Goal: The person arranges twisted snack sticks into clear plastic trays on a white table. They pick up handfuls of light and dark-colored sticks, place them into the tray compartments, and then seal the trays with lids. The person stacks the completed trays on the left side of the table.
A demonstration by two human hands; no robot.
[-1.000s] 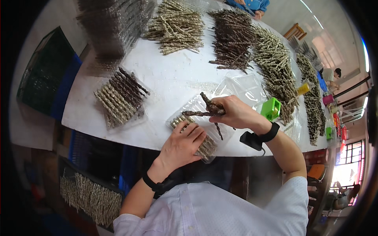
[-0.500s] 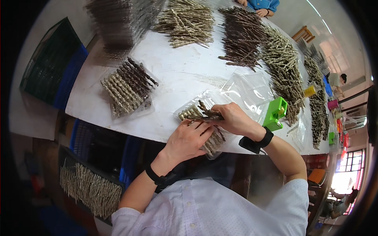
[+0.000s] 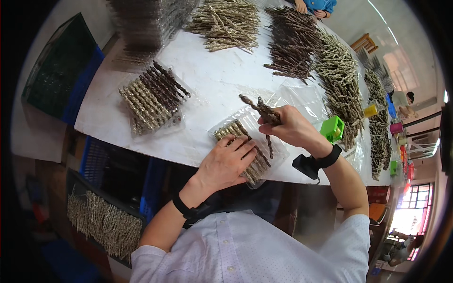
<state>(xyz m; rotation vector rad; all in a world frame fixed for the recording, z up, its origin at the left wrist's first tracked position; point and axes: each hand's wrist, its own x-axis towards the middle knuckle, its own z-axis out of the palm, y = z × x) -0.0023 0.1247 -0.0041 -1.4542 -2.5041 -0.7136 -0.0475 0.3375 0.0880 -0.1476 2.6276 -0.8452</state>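
My left hand (image 3: pixel 229 162) lies with fingers spread over a row of pale gold twisted sticks (image 3: pixel 231 130) in a clear plastic tray (image 3: pixel 214 128) at the table's front edge. A dark brown stick lies along the right of that row, partly under my fingers. Just above and right of the tray, my right hand (image 3: pixel 295 128) is closed round a small bunch of dark brown twisted sticks (image 3: pixel 261 109). One stick of the bunch hangs down below my fingers. To the left, a filled tray (image 3: pixel 153 96) holds gold sticks beside dark brown ones.
Loose gold sticks (image 3: pixel 225 23) and dark brown sticks (image 3: pixel 293 45) are heaped at the back. Stacked clear trays (image 3: pixel 146 28) stand back left. A green tape dispenser (image 3: pixel 332 129) sits right of my right hand. Across the table is a person's blue sleeve (image 3: pixel 321 5).
My right hand has lifted the dark bunch off the tray, up and to the right. My left hand has stayed on the tray, its fingers now spread flatter over the sticks.
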